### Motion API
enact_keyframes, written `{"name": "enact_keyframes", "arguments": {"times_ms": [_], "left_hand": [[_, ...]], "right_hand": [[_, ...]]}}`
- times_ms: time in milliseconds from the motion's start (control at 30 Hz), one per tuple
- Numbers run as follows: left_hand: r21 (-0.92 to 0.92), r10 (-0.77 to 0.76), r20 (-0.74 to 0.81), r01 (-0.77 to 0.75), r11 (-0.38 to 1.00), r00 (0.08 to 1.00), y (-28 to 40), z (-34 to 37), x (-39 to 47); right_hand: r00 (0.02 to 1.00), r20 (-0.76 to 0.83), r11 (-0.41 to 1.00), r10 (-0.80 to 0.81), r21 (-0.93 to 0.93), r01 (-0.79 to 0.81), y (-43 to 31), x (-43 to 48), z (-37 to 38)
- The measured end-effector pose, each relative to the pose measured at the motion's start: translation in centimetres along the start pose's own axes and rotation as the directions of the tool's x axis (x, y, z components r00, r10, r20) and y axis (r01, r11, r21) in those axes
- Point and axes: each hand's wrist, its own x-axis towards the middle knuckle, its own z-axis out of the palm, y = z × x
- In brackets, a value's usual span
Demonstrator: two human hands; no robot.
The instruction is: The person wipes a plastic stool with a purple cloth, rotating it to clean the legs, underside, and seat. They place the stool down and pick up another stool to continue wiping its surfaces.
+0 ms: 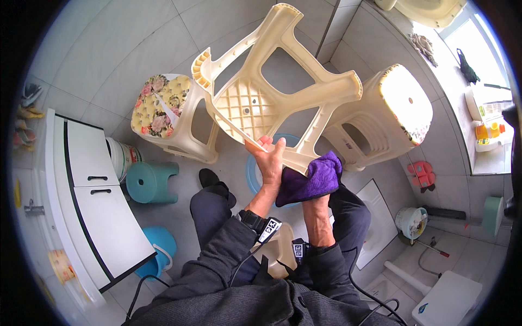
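Observation:
A cream plastic stool [291, 91] is held up before me, its ribbed underside turned towards me. My left hand [271, 165] grips the edge of its lower frame, thumb and fingertips showing over the rim. A purple plush cloth [316, 177] with a dark edge wraps the end of the nearest stool leg. My right hand [317, 203] is in the cloth, pressing it round that leg; its fingers are hidden beneath the fabric. Behind the raised stool, partly covered by it, a blue basin [251, 175] rests on the tiled floor.
Cream stools with floral tops stand at left [161, 106] and right [408, 104]. A green stool [151, 182] and blue bucket [159, 248] are beside the white cabinet [102, 203]. A squat toilet [373, 224] lies right of my leg. Black cables [375, 299] hang by my arms.

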Motion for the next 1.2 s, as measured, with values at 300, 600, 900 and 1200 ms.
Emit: {"name": "enact_keyframes", "arguments": {"times_ms": [300, 600, 900, 1200], "left_hand": [[0.000, -0.048, 0.065, 0.048, 0.999, 0.997, -0.1, -3.8, 4.2], [-0.118, -0.026, 0.181, 0.048, 0.992, 0.983, 6.9, -5.0, 7.7], [-0.014, 0.027, 0.279, -0.024, 1.000, 0.960, 11.0, -4.8, 6.5], [0.040, -0.014, 0.351, 0.000, 0.999, 0.936, 13.5, -5.2, 5.5]], "right_hand": [[0.924, 0.360, 0.986, -0.130, -0.053, 0.159, -2.3, 2.6, -2.1], [0.933, 0.326, 0.983, -0.153, -0.050, 0.179, -0.6, 4.7, -3.7], [0.969, 0.183, 0.864, 0.165, -0.501, -0.053, 5.5, 5.9, -1.0], [0.976, 0.104, 0.461, 0.190, -0.888, 0.004, 13.1, 2.3, 5.2]]}}
